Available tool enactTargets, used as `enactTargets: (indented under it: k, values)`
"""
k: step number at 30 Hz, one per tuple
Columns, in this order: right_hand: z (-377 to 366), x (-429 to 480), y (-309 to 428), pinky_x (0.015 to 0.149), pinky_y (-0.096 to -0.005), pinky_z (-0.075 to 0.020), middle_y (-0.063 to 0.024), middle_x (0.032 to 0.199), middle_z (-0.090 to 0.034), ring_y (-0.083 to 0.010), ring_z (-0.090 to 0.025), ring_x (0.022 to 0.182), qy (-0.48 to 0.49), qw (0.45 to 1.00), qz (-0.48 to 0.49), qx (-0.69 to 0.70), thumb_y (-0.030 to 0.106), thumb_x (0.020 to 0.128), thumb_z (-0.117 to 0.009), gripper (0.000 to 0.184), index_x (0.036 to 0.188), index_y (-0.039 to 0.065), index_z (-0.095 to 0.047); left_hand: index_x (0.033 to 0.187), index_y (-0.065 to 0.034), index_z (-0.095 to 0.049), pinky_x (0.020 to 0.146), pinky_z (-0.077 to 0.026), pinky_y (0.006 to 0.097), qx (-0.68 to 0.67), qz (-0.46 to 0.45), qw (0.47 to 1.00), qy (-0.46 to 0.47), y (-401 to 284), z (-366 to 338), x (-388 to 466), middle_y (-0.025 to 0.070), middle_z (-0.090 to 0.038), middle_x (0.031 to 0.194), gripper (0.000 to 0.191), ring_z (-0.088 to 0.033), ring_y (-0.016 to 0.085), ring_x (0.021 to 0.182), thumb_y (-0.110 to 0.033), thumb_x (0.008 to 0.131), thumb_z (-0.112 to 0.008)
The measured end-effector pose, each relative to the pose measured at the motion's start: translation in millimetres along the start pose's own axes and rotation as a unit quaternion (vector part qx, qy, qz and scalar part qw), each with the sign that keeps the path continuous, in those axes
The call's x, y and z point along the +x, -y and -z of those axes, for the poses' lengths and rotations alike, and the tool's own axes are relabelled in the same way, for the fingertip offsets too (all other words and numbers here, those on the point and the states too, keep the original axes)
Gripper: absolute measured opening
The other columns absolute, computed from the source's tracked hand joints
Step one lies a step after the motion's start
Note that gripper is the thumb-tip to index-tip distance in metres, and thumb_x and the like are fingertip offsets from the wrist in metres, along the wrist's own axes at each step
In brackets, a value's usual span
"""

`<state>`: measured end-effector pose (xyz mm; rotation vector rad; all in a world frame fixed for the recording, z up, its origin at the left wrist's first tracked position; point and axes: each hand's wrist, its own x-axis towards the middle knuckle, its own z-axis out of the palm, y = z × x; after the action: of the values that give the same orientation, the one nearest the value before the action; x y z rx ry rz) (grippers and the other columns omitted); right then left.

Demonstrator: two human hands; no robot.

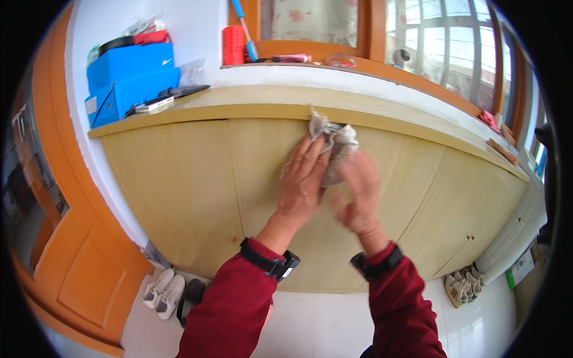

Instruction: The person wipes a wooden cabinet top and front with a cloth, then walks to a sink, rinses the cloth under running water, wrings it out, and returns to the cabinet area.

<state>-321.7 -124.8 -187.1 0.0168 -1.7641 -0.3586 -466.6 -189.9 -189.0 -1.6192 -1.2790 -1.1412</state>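
A crumpled pale grey cloth (342,141) lies against the upper front of a light wooden cabinet (188,179), just under the edge of its top. My left hand (304,179) presses on the cloth's left part with its fingers pointing up; whether the fingers grip it is hard to see. Blurred, my right hand (360,190) is at the cloth's lower right edge, and its hold on the cloth cannot be made out. Both wrists wear black straps over dark red sleeves.
Blue shoe boxes (130,80) stand on the cabinet's left end, near a black folded item (183,91). Behind is a window sill with a red box (233,44) and a blue brush (252,50). Shoes (165,293) stand on the floor at left, more shoes (463,286) at right. An orange door (89,268) is left.
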Motion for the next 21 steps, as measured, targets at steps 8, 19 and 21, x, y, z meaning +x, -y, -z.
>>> enactTargets:
  k: [8,19,21]
  values:
    - [-46.0,6.3,15.2,0.113,-0.0478,-0.0199,-0.0145,0.141,-0.042,-0.0316,-0.035,0.134,0.035,0.994,-0.096,0.031,0.045,0.088,-0.054,0.062,0.137,0.008,-0.046,0.147,-0.0053,-0.030,0.110,-0.033,0.0395,-0.144,0.049,0.985,0.076,-0.4,31.2,-10.8,0.0195,-0.028,0.151,0.075,-0.032,0.035,0.138,-0.003,0.080,-0.064]
    - [14.0,-22.7,-81.4,0.108,-0.0484,-0.0321,-0.0088,0.130,-0.051,-0.0308,-0.044,0.126,-0.007,0.980,-0.064,-0.186,0.022,0.073,-0.075,0.053,0.123,0.016,-0.059,0.123,-0.0020,-0.053,0.099,-0.044,0.0389,-0.088,0.107,0.977,0.163,15.4,83.9,-96.1,0.0177,-0.044,0.139,0.051,-0.050,0.035,0.122,0.007,0.073,-0.059]
    - [36.9,-38.4,-106.5,0.105,-0.0474,-0.0354,-0.0141,0.128,-0.049,-0.0357,-0.044,0.124,-0.060,0.966,-0.101,-0.228,0.014,0.074,-0.073,0.048,0.119,0.008,-0.058,0.121,-0.0015,-0.054,0.098,-0.046,0.0384,-0.086,0.140,0.970,0.181,27.1,102.1,-114.0,0.0171,-0.046,0.137,0.048,-0.052,0.034,0.120,0.007,0.074,-0.059]
